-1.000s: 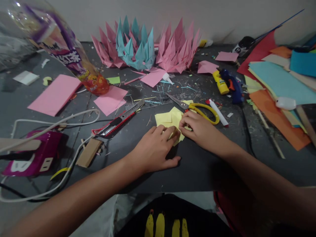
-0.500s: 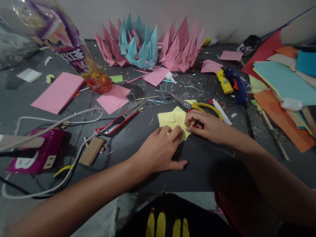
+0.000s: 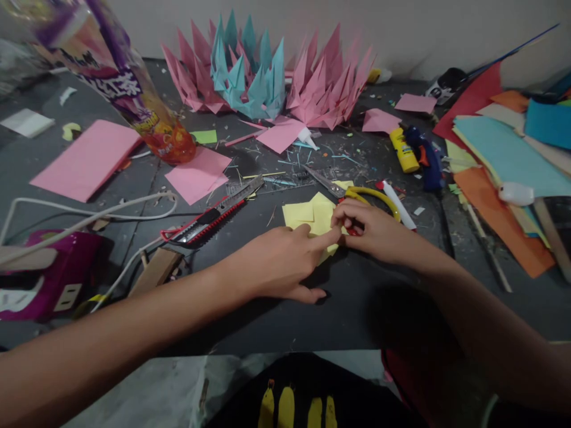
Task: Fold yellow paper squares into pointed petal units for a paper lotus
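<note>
Pieces of light yellow paper (image 3: 300, 212) lie overlapping on the dark table in front of me. My left hand (image 3: 285, 261) rests over their lower left part, index finger stretched toward my right fingertips and thumb apart on the table. At the right edge of the paper my right hand (image 3: 372, 229) is closed in a pinch on it; the fingers partly hide the contact. Something red shows beneath those fingers, too covered to name. Just behind my right hand lie scissors (image 3: 372, 193) with yellow handles, blades pointing to the upper left.
A red-and-black utility knife (image 3: 209, 217) lies left, near a drink bottle (image 3: 151, 122) and pink paper (image 3: 89, 160). Pink and turquoise folded-paper forms (image 3: 256, 89) stand behind. To the right are a glue gun (image 3: 428, 163), a yellow glue bottle (image 3: 404, 151) and coloured sheets (image 3: 499, 148).
My left index finger has stretched out to the right, reaching my right fingertips. My right hand stays at the paper's edge. The view has shifted slightly.
</note>
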`<control>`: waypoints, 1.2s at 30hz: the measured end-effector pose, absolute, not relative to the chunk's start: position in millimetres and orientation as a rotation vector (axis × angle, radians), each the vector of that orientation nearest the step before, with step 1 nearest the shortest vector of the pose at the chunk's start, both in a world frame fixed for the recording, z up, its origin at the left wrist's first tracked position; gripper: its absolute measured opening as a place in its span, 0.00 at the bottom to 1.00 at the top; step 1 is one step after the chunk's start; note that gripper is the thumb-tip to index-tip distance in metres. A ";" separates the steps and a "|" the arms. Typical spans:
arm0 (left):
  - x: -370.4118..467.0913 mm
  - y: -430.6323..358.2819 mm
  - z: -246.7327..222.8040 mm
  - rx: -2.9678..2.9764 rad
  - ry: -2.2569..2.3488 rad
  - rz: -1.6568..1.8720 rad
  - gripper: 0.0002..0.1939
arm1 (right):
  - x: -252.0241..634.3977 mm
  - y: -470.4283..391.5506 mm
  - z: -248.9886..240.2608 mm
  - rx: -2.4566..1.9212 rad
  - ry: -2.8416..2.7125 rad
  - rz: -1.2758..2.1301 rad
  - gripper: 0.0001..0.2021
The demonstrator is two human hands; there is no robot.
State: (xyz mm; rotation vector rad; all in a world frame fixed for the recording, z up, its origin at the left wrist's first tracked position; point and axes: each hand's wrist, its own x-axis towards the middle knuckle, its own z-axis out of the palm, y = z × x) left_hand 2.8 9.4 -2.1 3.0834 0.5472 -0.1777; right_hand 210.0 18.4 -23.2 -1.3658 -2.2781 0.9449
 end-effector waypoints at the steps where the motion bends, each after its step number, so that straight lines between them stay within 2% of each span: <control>1: 1.9 10.7 -1.0 3.061 0.537 -0.196 0.30 | 209.6 18.2 -22.5 -1.371 -2.277 0.948 0.04; 9: -5.4 11.7 -2.4 2.964 0.548 -0.208 0.29 | 205.3 16.3 -17.4 -1.406 -2.279 0.930 0.05; 18: -10.6 9.2 -1.8 2.880 0.633 -0.174 0.34 | 197.3 11.7 -25.6 -1.489 -2.265 0.753 0.08; 23: -13.0 10.2 -2.1 2.866 0.627 -0.167 0.36 | 200.9 14.9 -26.5 -1.489 -2.252 0.847 0.08; 36: -20.7 10.7 -5.0 2.978 0.497 -0.143 0.22 | 211.6 18.4 -24.1 -1.357 -2.257 1.018 0.04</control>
